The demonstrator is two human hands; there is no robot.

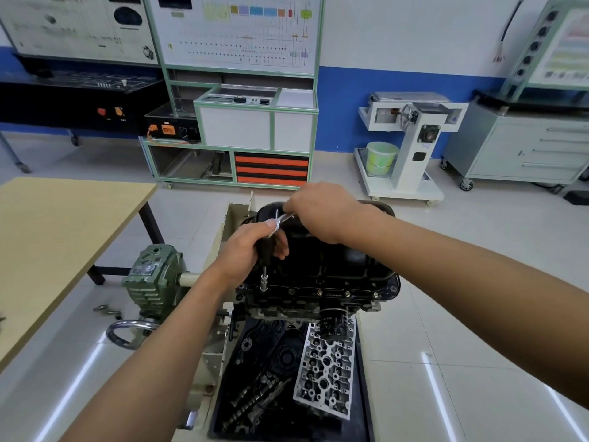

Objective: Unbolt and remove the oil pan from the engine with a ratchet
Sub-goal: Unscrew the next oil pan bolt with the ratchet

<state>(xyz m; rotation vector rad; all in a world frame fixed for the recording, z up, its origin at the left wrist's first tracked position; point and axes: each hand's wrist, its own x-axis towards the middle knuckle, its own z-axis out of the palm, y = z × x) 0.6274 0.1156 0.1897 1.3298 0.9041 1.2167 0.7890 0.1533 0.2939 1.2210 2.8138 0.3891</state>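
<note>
- Pale floor tiles and a blue-banded wall lie behind the engine (287,309), which sits upside down on its stand (234,212) with the oil pan (338,263) on top.
- My left hand (245,250) is wrapped round the black upright grip of the ratchet (284,218); my right hand (322,212) is curled on its chrome handle above.
- Its socket (264,286) sits on a bolt at the pan's near-left corner.
- Several bolts (347,294) still stand along the near flange, so I judge the unbolting barely begun; the far side is hidden.
- Black, ribbed and glossy, the pan lies seated flat, not yet lifted.
</note>
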